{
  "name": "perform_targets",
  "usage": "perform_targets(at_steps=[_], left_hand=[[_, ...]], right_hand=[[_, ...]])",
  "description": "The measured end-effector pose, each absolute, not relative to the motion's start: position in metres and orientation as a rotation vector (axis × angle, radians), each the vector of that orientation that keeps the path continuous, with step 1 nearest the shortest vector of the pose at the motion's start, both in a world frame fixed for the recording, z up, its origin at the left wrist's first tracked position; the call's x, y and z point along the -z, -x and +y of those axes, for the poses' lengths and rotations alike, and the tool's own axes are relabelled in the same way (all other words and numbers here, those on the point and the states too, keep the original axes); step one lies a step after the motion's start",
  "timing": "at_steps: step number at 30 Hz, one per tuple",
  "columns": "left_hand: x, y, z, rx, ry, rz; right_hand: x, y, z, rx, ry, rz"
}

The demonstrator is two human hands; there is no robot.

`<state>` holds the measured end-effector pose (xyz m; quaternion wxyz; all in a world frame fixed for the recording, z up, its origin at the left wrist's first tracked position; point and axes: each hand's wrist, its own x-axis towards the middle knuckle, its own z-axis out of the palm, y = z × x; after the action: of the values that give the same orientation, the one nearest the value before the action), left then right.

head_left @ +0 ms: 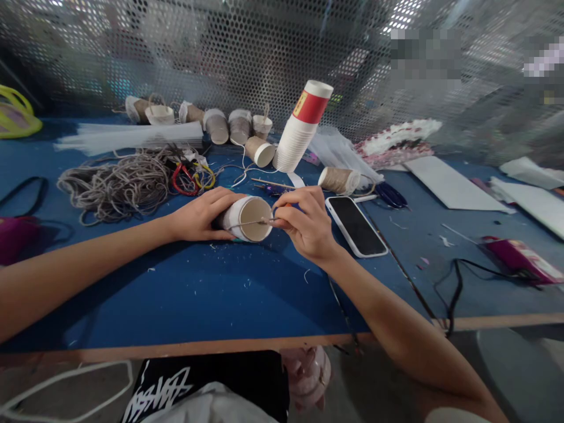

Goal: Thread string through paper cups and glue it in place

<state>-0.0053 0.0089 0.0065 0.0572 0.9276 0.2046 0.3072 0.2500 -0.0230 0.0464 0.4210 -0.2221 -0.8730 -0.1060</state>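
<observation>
A white paper cup (247,218) lies on its side on the blue table (185,294), its open mouth facing me. My left hand (200,214) wraps round the cup's body from the left and holds it down. My right hand (306,226) is closed in a pinch at the cup's rim, gripping a thin stick or string (251,222) that crosses the mouth. An orange-tipped tool shows partly between those fingers.
A phone (356,225) lies face up just right of my right hand. A tilted stack of paper cups (302,129), several finished cups, a twine spool (339,180), a tangle of cord (123,185) and scissors (191,176) sit behind. A black cable (458,282) trails at right.
</observation>
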Motion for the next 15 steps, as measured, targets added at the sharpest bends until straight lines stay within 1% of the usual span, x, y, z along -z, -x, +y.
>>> perform_targets(at_steps=[2, 4, 8, 11, 13, 15], left_hand=[[-0.005, 0.007, 0.011, -0.931, -2.811, 0.640], [-0.002, 0.010, 0.013, -0.973, -2.821, 0.677], [0.002, 0.009, 0.009, -1.171, -2.805, 0.826], [0.000, 0.001, -0.008, -1.316, -2.657, 1.041], [-0.001, -0.006, -0.021, -1.334, -2.574, 1.139], [0.000, -0.011, -0.033, -1.335, -2.569, 1.135]], right_hand=[[-0.045, -0.250, -0.020, 0.195, 0.561, -2.157], [-0.040, -0.249, -0.017, 0.016, 0.575, -2.079], [-0.024, -0.240, -0.012, -0.578, 0.680, -1.980], [-0.014, -0.231, -0.018, -0.997, 0.719, -1.963], [-0.011, -0.226, -0.025, -1.104, 0.738, -1.919], [-0.013, -0.223, -0.032, -1.065, 0.751, -1.896]])
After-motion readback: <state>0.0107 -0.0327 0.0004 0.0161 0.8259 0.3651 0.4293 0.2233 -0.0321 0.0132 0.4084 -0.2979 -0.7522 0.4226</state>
